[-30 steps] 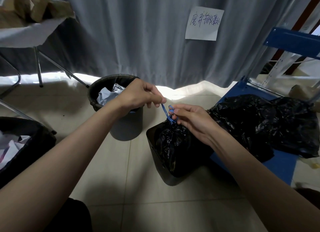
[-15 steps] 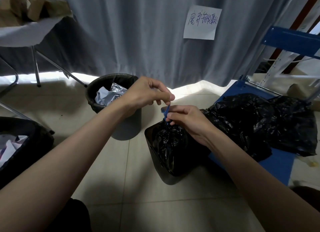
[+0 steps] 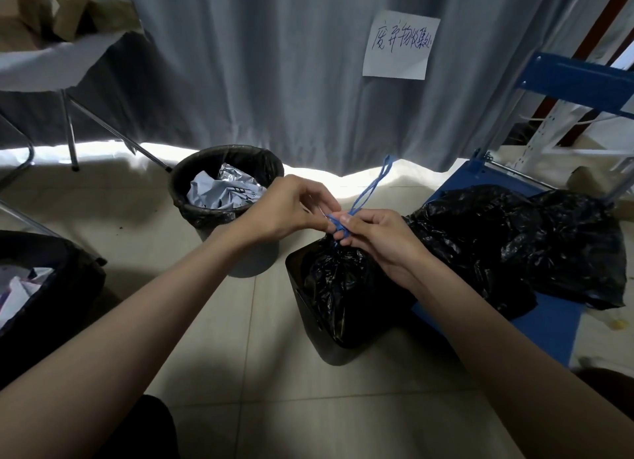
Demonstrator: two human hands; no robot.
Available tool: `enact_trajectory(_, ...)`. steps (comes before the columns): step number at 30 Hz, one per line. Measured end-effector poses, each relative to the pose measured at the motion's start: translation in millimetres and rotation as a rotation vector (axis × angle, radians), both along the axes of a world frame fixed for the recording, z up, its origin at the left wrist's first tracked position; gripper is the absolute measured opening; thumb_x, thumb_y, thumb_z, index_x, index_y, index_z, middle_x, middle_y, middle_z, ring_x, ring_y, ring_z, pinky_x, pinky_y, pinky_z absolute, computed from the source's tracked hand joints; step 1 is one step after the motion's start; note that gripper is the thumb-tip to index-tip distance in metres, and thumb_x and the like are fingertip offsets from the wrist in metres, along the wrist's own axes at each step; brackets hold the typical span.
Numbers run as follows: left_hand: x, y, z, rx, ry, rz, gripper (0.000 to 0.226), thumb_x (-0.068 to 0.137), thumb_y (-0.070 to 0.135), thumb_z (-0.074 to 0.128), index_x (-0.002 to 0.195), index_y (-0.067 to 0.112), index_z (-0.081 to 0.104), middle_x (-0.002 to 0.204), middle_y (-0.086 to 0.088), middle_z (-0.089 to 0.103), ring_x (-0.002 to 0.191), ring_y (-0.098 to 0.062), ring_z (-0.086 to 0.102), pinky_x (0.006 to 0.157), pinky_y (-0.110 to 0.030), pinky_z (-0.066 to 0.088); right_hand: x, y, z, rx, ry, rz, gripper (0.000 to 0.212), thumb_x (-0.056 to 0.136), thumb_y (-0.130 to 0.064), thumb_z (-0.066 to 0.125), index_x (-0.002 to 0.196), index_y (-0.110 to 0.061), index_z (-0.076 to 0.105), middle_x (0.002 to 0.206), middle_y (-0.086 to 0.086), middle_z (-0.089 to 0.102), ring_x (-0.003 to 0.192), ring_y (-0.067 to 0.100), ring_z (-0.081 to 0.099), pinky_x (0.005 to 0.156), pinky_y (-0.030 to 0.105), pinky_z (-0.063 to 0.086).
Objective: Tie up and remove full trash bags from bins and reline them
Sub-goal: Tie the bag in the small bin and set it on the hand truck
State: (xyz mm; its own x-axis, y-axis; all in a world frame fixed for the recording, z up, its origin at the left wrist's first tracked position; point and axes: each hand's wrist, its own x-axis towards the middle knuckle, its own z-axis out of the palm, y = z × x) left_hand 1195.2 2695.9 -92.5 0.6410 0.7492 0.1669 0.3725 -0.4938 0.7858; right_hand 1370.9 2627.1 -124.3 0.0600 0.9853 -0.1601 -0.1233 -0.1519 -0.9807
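Observation:
A black trash bag [image 3: 338, 287] sits gathered at the neck inside a dark square bin [image 3: 308, 324] on the tiled floor. A blue drawstring [image 3: 368, 191] comes out of the neck, and one loop of it stands up toward the curtain. My left hand [image 3: 290, 208] pinches the drawstring just above the neck. My right hand [image 3: 375, 239] grips the drawstring and the gathered neck from the right, with the cord wound around a finger.
A round lined bin [image 3: 226, 191] full of crumpled paper stands behind my left hand. Another lined bin [image 3: 51, 287] is at the left edge. Filled black bags [image 3: 514, 246] lie on a blue cart [image 3: 555, 324] at the right. A grey curtain with a paper note [image 3: 399, 45] hangs behind.
My hands have drawn together over the bag's neck. A long loop of the blue drawstring now sticks up, and the cord is wrapped around my right fingers.

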Motion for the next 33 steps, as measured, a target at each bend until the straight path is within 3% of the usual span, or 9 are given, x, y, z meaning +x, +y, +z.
enact_trajectory(4,6,-4,-4,0.185,-0.016,0.031,0.019,0.07,0.013,0.087,0.083,0.013,0.073,0.073,0.002,0.073,0.069,-0.008,0.07,0.07,-0.03,0.058,0,0,2,-0.011,0.043,-0.022,0.012,0.093,-0.004,0.062,0.088,0.0,0.072,0.088,0.008,0.074,0.069,0.011,0.068,0.066,0.016,0.055)
enact_trajectory(10,8,-3,-9,0.251,-0.045,0.07,0.009,0.074,0.012,0.084,0.076,0.013,0.076,0.071,0.004,0.072,0.067,-0.011,0.068,0.064,-0.025,0.054,2,-1,1,-0.031,0.095,-0.053,0.006,0.09,-0.002,0.065,0.091,0.0,0.07,0.08,0.013,0.073,0.071,0.016,0.072,0.065,0.018,0.057)
enact_trajectory(15,8,1,-15,0.096,-0.049,0.093,0.009,0.076,0.012,0.084,0.078,0.01,0.075,0.072,-0.003,0.072,0.062,-0.007,0.061,0.063,-0.015,0.048,9,-2,1,-0.047,0.191,-0.084,0.007,0.088,0.003,0.064,0.093,0.004,0.07,0.083,0.013,0.074,0.073,0.02,0.074,0.068,0.019,0.058)
enact_trajectory(22,12,2,-20,-0.219,-0.071,0.016,0.027,0.072,0.01,0.086,0.093,0.005,0.07,0.088,-0.018,0.074,0.075,-0.017,0.066,0.078,-0.032,0.054,6,-2,1,-0.003,0.119,-0.117,0.008,0.085,0.006,0.068,0.093,0.006,0.07,0.085,0.014,0.073,0.07,0.017,0.07,0.066,0.018,0.059)
enact_trajectory(25,13,1,-26,-0.265,-0.085,0.069,0.027,0.065,0.017,0.09,0.087,0.008,0.075,0.084,-0.019,0.074,0.073,-0.016,0.064,0.077,-0.033,0.052,3,-2,2,0.044,0.023,-0.11,0.008,0.083,0.007,0.07,0.089,0.002,0.072,0.081,0.013,0.074,0.068,0.015,0.071,0.062,0.018,0.057)
enact_trajectory(29,15,-4,-31,-0.326,-0.123,0.113,0.018,0.066,0.012,0.089,0.072,0.007,0.073,0.069,-0.007,0.069,0.067,-0.012,0.059,0.071,-0.028,0.046,2,0,1,0.111,-0.144,-0.134,0.01,0.08,0.007,0.073,0.088,0.002,0.073,0.084,0.018,0.074,0.07,0.021,0.07,0.063,0.023,0.059)
enact_trajectory(33,18,-6,-37,-0.343,-0.194,0.133,0.016,0.067,0.005,0.087,0.07,0.004,0.072,0.071,-0.014,0.069,0.069,-0.02,0.06,0.073,-0.034,0.048,6,1,1,0.137,-0.285,-0.162,0.012,0.074,-0.003,0.082,0.081,-0.006,0.073,0.072,0.013,0.074,0.065,0.022,0.071,0.063,0.026,0.058)
